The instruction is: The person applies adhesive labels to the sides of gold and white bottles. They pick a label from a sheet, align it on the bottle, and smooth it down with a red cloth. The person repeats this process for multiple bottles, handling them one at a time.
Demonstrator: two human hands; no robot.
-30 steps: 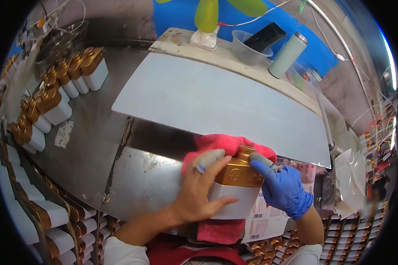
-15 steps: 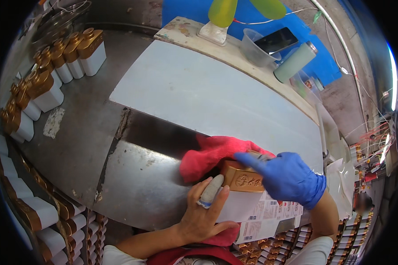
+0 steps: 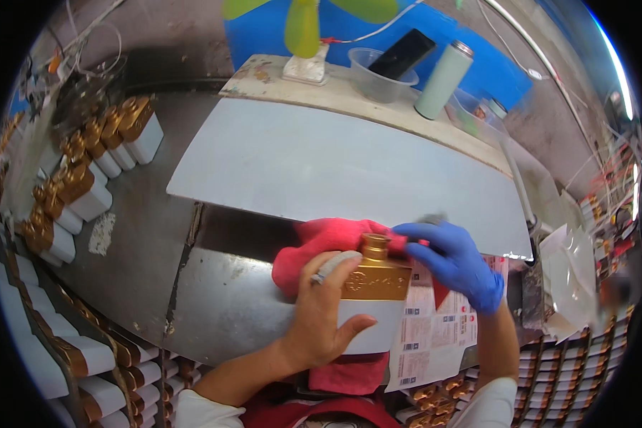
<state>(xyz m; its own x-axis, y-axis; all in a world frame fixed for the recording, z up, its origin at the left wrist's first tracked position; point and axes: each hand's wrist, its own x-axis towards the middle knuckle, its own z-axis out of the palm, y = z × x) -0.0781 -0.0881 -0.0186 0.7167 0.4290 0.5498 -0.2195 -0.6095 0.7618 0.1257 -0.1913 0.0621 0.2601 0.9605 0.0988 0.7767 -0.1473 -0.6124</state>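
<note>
Head view: left hand gripping bottle, neck newly visible; right hand beside it, grip unclear.

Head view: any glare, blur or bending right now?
Head view: bright sheen on the metal table; head view: right hand partly blurred; head view: pale board's edges bow, and the strip light at far right glares.
</note>
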